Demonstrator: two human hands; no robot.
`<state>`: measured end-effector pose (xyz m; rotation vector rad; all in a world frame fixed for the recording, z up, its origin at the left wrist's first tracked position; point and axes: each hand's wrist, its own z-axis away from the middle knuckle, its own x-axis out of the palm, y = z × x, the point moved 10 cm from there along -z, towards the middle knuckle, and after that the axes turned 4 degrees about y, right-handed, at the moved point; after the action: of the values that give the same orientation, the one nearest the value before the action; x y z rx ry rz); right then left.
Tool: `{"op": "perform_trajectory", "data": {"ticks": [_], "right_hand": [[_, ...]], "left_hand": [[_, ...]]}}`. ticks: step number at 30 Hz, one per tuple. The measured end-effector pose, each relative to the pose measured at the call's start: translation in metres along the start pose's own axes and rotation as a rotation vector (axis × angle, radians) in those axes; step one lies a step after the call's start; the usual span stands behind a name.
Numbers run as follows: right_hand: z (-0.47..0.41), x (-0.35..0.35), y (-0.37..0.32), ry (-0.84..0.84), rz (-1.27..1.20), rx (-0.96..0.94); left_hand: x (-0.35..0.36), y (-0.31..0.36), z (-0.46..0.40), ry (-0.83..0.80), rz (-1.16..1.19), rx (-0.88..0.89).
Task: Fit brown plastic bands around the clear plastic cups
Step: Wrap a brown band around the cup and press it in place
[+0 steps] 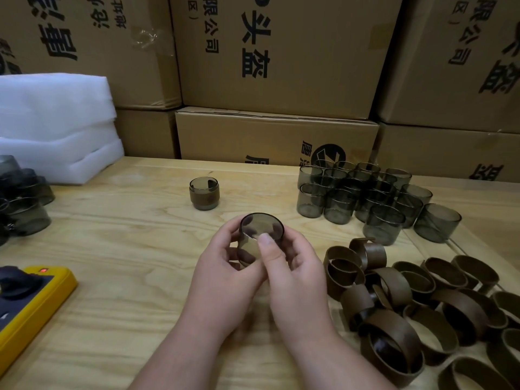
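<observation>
Both hands hold one smoky clear cup (260, 226) above the middle of the wooden table (126, 249), its mouth tilted toward me. My left hand (225, 274) curls round its left side. My right hand (292, 277) grips the right side, thumb pressed on the front wall near the rim. A brown band seems to wrap the cup's lower part, mostly hidden by fingers. One cup with a brown band (204, 193) stands upright farther back. Bare cups (365, 195) cluster at the back right. Loose brown bands (408, 299) lie heaped at the right.
Stacked cardboard boxes (275, 63) wall off the back. White foam sheets (53, 128) sit at the back left, more dark cups (22, 198) at the left edge. A yellow device (31, 302) with a red light lies at the front left.
</observation>
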<state>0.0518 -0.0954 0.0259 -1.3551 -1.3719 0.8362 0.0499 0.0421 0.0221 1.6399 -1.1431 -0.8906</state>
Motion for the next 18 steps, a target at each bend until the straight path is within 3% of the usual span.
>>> {"op": "perform_trajectory", "data": {"ticks": [18], "right_hand": [[-0.010,-0.029,0.018,0.214,-0.084,0.124]], "left_hand": [[0.021,0.009,0.009,-0.220,-0.035,0.014]]}}
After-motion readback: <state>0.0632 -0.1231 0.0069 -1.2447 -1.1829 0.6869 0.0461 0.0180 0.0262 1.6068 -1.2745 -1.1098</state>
